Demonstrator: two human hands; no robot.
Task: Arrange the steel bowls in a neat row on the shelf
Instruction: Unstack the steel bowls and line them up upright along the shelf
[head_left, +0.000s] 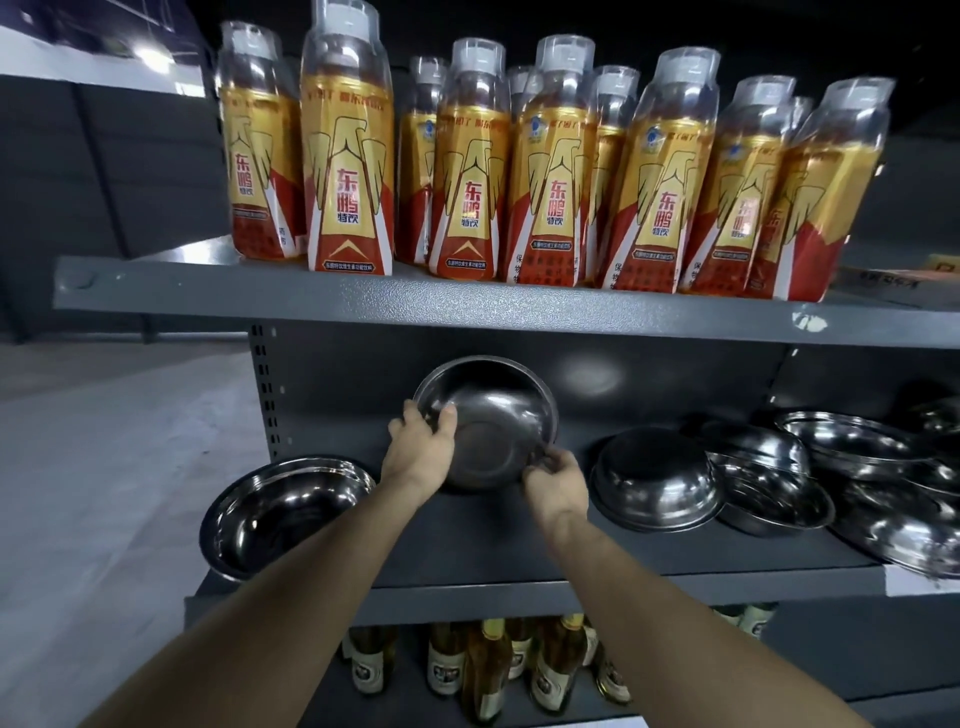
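Both my arms reach fwd to the middle shelf (519, 558). My left hand (423, 449) grips the steel bowl (493, 421) at its left rim, thumb hooked inside, fingers behind. My right hand (556, 480) pinches the lower-right rim, fingers curled on the edge. Bowl is tipped up on edge, mouth facing me, held above the shelf near the back panel. Another bowl (283, 512) sits tilted at the shelf's left end; an upside-down bowl (654, 475) lies just right, w/ a jumbled pile of bowls (852, 478) beyond. Drink bottles (550, 171) stand on the shelf above, glass bottles (493, 665) below.
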